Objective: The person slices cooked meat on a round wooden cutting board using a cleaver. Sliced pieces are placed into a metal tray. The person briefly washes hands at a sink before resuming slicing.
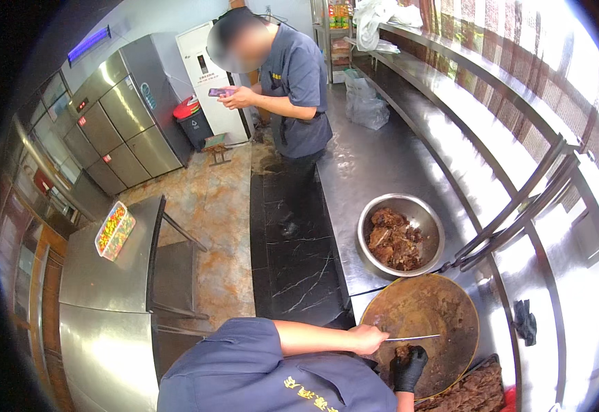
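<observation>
My bare left hand (371, 340) grips the handle end of a kitchen knife (412, 338), its blade seen as a thin line over a round chopping board (428, 301). Just below the blade, my right hand (410, 368), in a black glove, has its fingers at a small brown piece of meat (403, 352) on the board. A steel bowl (436, 242) behind the board holds brown cooked-looking meat (393, 239). More dark brown meat (477, 389) lies beside the board's lower right edge.
A co-worker (297, 82) stands beyond, holding a phone. Plastic bags (366, 103) lie on the steel counter (346, 170). A black glove (525, 322) rests on the right. At left, a steel table (109, 283) bears a tub of chopped peppers (116, 232). Shelves line the window.
</observation>
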{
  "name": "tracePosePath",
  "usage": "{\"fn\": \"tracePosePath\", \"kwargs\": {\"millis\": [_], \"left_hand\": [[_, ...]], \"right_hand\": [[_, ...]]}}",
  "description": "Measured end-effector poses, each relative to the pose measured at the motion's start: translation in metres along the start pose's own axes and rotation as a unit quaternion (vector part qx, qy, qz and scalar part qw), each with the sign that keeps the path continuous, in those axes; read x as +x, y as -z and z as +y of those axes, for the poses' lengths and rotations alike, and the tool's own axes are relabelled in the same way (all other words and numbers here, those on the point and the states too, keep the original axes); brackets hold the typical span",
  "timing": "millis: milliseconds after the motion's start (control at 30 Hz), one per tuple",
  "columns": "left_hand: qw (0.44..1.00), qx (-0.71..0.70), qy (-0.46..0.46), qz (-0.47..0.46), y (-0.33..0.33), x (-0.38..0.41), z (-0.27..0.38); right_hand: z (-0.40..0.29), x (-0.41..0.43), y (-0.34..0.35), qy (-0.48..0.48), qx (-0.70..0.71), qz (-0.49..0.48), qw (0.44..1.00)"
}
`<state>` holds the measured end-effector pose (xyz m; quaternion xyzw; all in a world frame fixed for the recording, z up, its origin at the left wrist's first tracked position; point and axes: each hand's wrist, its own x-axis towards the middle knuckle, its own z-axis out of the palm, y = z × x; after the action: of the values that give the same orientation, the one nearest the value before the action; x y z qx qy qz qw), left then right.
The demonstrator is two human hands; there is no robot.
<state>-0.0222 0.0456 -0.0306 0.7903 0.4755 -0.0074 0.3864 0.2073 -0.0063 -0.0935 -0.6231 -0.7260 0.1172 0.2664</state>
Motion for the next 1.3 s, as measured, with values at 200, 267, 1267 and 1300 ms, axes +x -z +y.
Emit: {"fn": "tracePosePath", "kwargs": {"millis": [200, 267, 1267, 1300], "left_hand": [[1.000, 0.004, -0.008, -0.001, 0.001, 0.001, 0.005], [0.999, -0.015, 0.007, -0.032, 0.005, -0.004, 0.007], [0.998, -0.002, -0.008, -0.062, -0.001, 0.006, 0.001], [0.998, -0.004, -0.005, -0.061, -0.002, 0.007, 0.001]], "right_hand": [[0.008, -0.003, -0.018, -0.081, -0.006, 0.067, 0.994], [0.001, -0.003, -0.016, -0.058, -0.001, 0.069, 0.996], [0.030, -0.011, 0.010, -0.041, 0.061, -0.087, 0.993], [0.028, -0.012, 0.010, -0.020, 0.032, -0.084, 0.996]]}}
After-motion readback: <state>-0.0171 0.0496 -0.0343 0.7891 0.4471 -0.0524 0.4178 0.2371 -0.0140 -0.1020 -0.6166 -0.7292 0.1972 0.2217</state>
